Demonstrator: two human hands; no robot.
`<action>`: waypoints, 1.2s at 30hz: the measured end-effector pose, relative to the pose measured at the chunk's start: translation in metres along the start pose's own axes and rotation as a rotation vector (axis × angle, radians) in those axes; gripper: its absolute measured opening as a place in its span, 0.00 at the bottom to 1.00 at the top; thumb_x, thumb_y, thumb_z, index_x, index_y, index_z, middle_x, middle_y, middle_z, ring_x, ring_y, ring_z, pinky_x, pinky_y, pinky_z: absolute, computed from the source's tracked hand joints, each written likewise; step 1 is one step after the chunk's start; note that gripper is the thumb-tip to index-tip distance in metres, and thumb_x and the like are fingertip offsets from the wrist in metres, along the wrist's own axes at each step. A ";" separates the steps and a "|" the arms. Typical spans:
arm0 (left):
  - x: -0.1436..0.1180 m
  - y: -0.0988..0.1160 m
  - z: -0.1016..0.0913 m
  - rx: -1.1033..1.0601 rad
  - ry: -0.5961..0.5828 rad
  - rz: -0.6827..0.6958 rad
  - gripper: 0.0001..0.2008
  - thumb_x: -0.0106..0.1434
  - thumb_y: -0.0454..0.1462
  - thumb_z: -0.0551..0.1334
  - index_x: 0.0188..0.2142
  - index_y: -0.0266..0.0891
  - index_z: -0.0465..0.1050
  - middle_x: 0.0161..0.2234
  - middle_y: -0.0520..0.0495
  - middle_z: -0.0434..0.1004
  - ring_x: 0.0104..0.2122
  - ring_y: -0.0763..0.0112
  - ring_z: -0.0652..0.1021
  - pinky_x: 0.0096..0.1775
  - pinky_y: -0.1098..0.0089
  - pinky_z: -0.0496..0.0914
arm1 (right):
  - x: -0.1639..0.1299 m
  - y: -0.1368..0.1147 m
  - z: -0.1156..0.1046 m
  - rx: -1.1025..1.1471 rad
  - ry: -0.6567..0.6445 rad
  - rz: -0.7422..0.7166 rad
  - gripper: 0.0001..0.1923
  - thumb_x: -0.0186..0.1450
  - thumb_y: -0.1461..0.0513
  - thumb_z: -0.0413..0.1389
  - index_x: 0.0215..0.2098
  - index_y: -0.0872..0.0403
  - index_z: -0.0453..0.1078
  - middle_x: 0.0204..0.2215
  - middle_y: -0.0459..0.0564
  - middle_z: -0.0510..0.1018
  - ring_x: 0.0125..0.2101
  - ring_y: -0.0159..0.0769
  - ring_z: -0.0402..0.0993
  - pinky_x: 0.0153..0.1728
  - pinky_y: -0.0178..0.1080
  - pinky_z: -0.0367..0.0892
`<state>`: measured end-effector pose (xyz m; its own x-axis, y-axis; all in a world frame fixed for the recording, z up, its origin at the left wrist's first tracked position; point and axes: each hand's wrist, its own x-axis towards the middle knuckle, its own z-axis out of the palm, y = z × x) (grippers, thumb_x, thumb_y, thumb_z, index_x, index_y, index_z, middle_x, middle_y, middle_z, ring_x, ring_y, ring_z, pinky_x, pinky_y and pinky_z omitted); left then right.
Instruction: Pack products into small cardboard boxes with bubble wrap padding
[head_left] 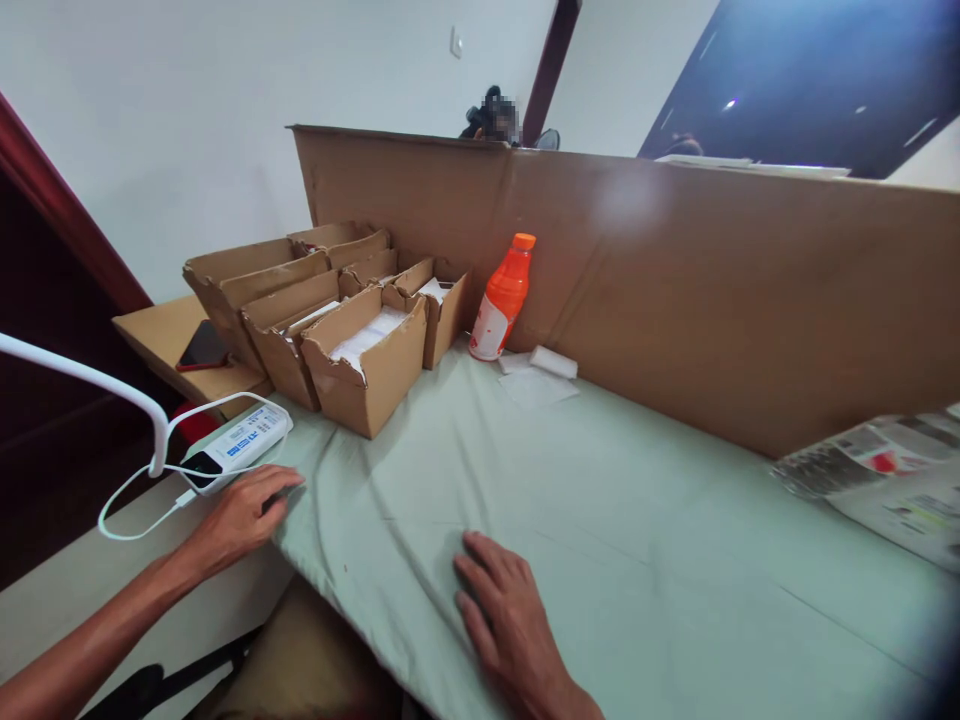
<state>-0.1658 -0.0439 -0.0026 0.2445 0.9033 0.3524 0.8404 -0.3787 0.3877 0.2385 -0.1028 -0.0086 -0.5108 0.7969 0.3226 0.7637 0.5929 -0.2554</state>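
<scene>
My left hand point(241, 515) rests palm down on the left edge of the pale green cloth point(570, 500), fingers curled at the cloth's border, just below a white power bank point(238, 445) with a white cable point(135, 520). My right hand point(504, 612) lies flat on the cloth near the front edge, fingers spread, holding nothing. Several open cardboard boxes point(360, 350) with white contents stand at the back left. An orange bottle point(501, 298) stands upright against the cardboard wall.
A tall cardboard sheet point(675, 260) walls off the back of the table. Small white folded pieces point(541, 365) lie by the bottle. Newspaper point(885, 480) lies at the right. A dark phone point(201, 347) sits on a side surface at left. A person is partly visible behind the wall.
</scene>
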 end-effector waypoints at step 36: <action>-0.048 -0.008 -0.011 0.109 0.162 0.226 0.07 0.68 0.30 0.56 0.39 0.40 0.71 0.35 0.49 0.76 0.39 0.66 0.77 0.44 0.66 0.69 | 0.056 -0.093 0.055 0.234 0.113 -0.323 0.04 0.64 0.69 0.53 0.34 0.54 0.64 0.34 0.47 0.76 0.33 0.35 0.65 0.36 0.42 0.55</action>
<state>-0.1895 -0.0858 -0.0137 0.3584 0.7512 0.5543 0.8225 -0.5350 0.1932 0.1174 -0.1067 -0.0167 -0.6531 0.5555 0.5146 0.4539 0.8312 -0.3211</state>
